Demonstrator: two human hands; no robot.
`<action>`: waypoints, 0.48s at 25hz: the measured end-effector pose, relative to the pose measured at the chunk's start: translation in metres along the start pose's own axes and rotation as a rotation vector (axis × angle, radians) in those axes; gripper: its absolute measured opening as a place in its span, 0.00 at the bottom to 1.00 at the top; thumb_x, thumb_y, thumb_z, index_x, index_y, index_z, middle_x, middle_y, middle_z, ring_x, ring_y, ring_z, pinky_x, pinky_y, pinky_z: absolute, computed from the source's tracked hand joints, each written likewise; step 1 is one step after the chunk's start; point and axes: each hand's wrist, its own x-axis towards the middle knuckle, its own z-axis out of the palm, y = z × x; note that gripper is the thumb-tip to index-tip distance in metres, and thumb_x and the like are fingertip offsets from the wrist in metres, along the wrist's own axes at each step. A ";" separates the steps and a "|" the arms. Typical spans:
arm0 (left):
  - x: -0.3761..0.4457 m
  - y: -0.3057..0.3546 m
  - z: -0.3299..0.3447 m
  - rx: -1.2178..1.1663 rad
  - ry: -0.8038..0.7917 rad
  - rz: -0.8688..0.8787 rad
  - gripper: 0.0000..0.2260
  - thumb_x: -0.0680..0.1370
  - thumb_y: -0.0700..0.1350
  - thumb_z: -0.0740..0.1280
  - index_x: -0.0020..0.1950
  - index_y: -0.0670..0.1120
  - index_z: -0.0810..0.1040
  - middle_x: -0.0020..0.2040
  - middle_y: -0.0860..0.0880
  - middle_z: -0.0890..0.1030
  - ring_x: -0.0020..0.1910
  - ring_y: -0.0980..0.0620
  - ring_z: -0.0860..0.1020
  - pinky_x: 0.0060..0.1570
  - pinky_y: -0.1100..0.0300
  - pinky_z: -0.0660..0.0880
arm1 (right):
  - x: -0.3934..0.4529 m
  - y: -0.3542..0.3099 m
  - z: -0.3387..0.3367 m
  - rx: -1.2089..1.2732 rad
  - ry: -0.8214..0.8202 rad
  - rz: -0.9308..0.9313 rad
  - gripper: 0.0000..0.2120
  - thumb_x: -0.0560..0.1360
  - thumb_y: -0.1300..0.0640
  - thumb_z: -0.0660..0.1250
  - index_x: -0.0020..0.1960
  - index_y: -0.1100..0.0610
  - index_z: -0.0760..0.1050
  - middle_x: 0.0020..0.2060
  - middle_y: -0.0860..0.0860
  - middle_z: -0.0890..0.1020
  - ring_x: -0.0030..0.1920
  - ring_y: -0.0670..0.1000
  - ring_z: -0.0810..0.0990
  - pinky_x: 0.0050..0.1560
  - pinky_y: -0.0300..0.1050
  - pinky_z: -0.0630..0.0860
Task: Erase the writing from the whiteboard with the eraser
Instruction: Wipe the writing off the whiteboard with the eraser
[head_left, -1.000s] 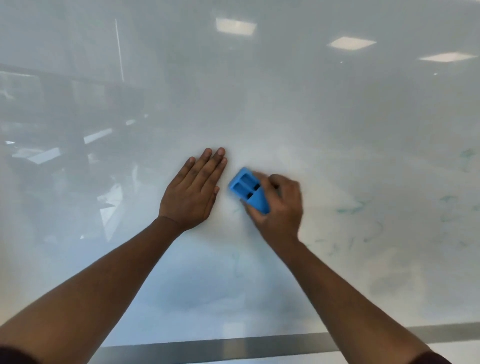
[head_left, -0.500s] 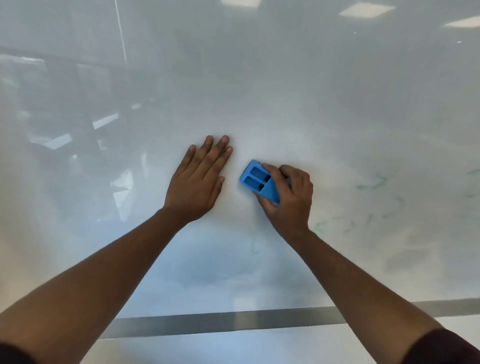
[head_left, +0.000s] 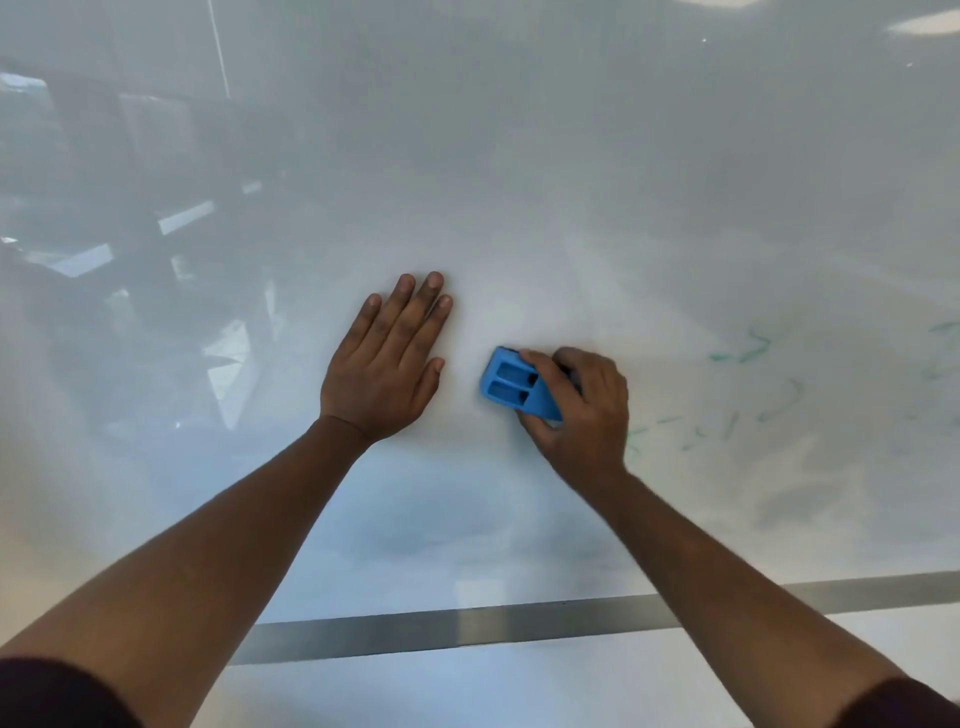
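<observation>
A glossy whiteboard (head_left: 519, 182) fills the view. My right hand (head_left: 582, 410) grips a blue eraser (head_left: 511, 384) and presses it flat against the board, a little right of centre. My left hand (head_left: 387, 364) lies flat on the board just left of the eraser, fingers together and pointing up, holding nothing. Faint green marker traces (head_left: 748, 353) smear the board to the right of my right hand, with more green strokes (head_left: 727, 421) lower down.
A grey metal frame strip (head_left: 467, 629) runs along the board's lower edge. The board reflects ceiling lights (head_left: 919, 23) at the top right and dark room shapes (head_left: 104, 182) on the left.
The eraser in my right hand has slid a short way to the right, away from my left hand. The left hand stays flat in place. The view has shifted left, bringing the green traces closer.
</observation>
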 end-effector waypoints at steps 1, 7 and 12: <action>0.000 0.001 -0.002 -0.003 -0.007 -0.005 0.30 0.84 0.50 0.61 0.85 0.44 0.59 0.87 0.47 0.52 0.86 0.45 0.55 0.85 0.48 0.52 | -0.012 -0.010 0.004 0.005 -0.026 -0.028 0.28 0.69 0.53 0.76 0.69 0.50 0.79 0.60 0.52 0.78 0.58 0.56 0.76 0.66 0.45 0.67; 0.004 0.000 -0.019 -0.028 -0.110 0.000 0.31 0.85 0.50 0.60 0.86 0.45 0.55 0.88 0.48 0.50 0.87 0.46 0.51 0.85 0.49 0.48 | -0.083 0.039 -0.032 -0.112 -0.360 -0.473 0.24 0.69 0.54 0.80 0.64 0.51 0.83 0.55 0.52 0.83 0.55 0.54 0.81 0.55 0.51 0.81; 0.049 0.041 -0.016 -0.035 -0.099 -0.041 0.32 0.84 0.47 0.61 0.86 0.45 0.53 0.87 0.48 0.51 0.87 0.47 0.49 0.85 0.49 0.47 | 0.053 0.128 -0.087 -0.030 0.274 0.413 0.31 0.74 0.41 0.77 0.71 0.55 0.74 0.59 0.56 0.74 0.59 0.57 0.75 0.60 0.49 0.76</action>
